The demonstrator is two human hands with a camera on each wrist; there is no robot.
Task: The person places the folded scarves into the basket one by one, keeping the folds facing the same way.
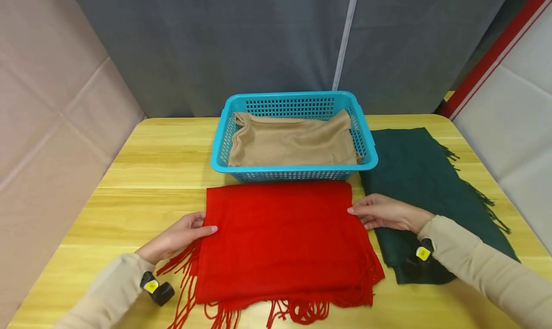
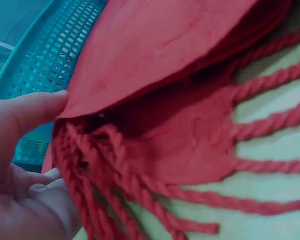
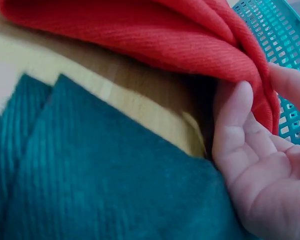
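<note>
A folded red scarf point(image 1: 280, 243) with twisted fringe lies in front of the blue basket. At its left edge my left hand point(image 1: 178, 235) pinches the layers, thumb on top and fingers beneath. In the left wrist view, strands of fringe point(image 2: 90, 165) hang beside that thumb. My right hand point(image 1: 385, 213) grips the scarf's right edge, thumb above and fingers tucked under the fold. The right wrist view shows the red cloth point(image 3: 190, 50) raised off the wood where those fingers point(image 3: 235, 125) go under it.
Just behind the red scarf stands the blue plastic basket point(image 1: 293, 168), holding a folded beige scarf point(image 1: 293, 140). A dark green fringed scarf point(image 1: 427, 185) lies on the right, partly under my right forearm. A grey curtain point(image 1: 215, 46) hangs past the wooden table's point(image 1: 172, 152) far edge.
</note>
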